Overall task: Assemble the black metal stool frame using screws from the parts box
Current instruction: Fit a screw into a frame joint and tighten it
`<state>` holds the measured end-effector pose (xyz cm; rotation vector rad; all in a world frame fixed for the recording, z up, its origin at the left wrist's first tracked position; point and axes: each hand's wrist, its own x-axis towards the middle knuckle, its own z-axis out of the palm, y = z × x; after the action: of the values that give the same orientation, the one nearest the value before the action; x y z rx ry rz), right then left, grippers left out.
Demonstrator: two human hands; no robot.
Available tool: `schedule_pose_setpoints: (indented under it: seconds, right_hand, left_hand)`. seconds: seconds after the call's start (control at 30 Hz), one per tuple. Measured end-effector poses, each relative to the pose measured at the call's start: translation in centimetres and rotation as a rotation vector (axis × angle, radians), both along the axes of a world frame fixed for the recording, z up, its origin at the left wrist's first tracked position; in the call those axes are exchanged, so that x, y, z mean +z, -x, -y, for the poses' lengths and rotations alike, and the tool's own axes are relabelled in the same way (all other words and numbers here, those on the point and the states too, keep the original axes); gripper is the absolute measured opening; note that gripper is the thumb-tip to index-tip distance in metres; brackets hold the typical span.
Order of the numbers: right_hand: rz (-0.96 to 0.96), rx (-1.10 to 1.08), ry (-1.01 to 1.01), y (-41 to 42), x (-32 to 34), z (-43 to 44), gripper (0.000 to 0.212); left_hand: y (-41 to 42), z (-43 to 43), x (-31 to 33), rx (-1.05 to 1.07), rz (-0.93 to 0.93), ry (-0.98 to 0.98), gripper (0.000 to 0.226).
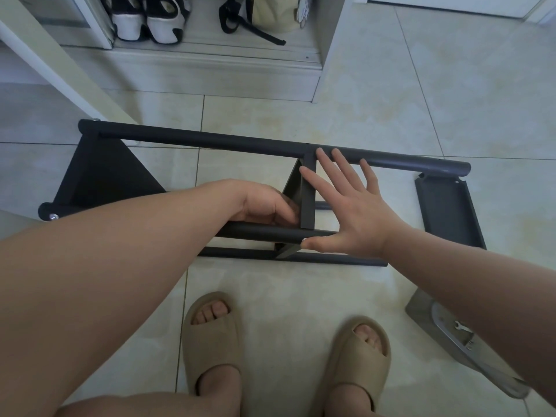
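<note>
The black metal stool frame [210,139] lies on its side on the tiled floor, with long tubes running left to right and flat step plates between them. My left hand [264,206] reaches inside the frame and curls round the near tube [255,233] beside the middle step plate [307,203]; its fingertips are hidden behind the plate. My right hand [346,206] is spread flat, fingers straight over the far tube, thumb touching the near tube's end. A loose black step plate [448,209] lies to the right. The parts box [451,332] at lower right shows a small wrench.
My feet in beige slippers [213,341] stand just in front of the frame. A white cabinet base [210,70] with shoes [150,22] and a bag sits behind it. A white slanted bar [60,70] crosses the upper left.
</note>
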<state>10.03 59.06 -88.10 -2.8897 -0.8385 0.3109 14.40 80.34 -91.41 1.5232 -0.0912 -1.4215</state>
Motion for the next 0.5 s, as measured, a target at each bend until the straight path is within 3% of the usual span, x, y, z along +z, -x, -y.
schedule_pose_setpoints:
  seconds: [0.17,0.4,0.5]
  right_hand:
    - [0.001,0.004,0.006,0.07,-0.18,-0.14,0.113]
    - [0.002,0.001,0.014,-0.03,0.04,-0.03,0.113]
    - [0.005,0.000,0.005,0.00,0.05,-0.04,0.114]
  left_hand:
    - [-0.01,0.00,-0.03,0.002,-0.023,-0.008,0.023]
    - [-0.18,0.22,0.06,-0.029,0.081,-0.080,0.038]
    - [-0.12,0.17,-0.06,0.002,0.052,-0.051,0.023]
